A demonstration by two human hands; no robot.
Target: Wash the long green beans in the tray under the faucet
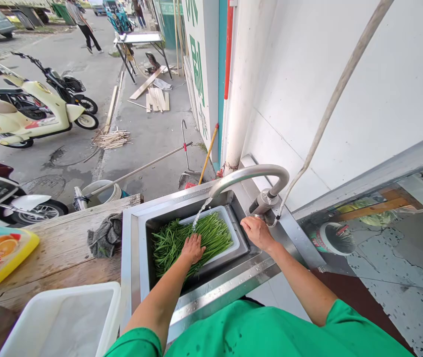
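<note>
Head view looks down on a steel sink [133, 258] where the left hand [192, 248] lies flat, fingers spread, pressing on a heap of green stalks [170, 243] and gripping none of them that can be seen. Those greens fill a white tray [234, 233] set in the basin, under and just beyond that hand, and they spill over the tray's near-left edge, hiding it. Water runs from a curved tap [250, 173] onto the stalks just past the fingertips. The right hand [258, 232] rests on the sink rim at the tap's base [265, 203]; its fingers curl away from the camera, so whether it grips the handle cannot be told. Left of the left hand, a grey rag [105, 235] lies on a wooden table [63, 248], and nearer the body a white tub [66, 317] is cut off by the frame.
</note>
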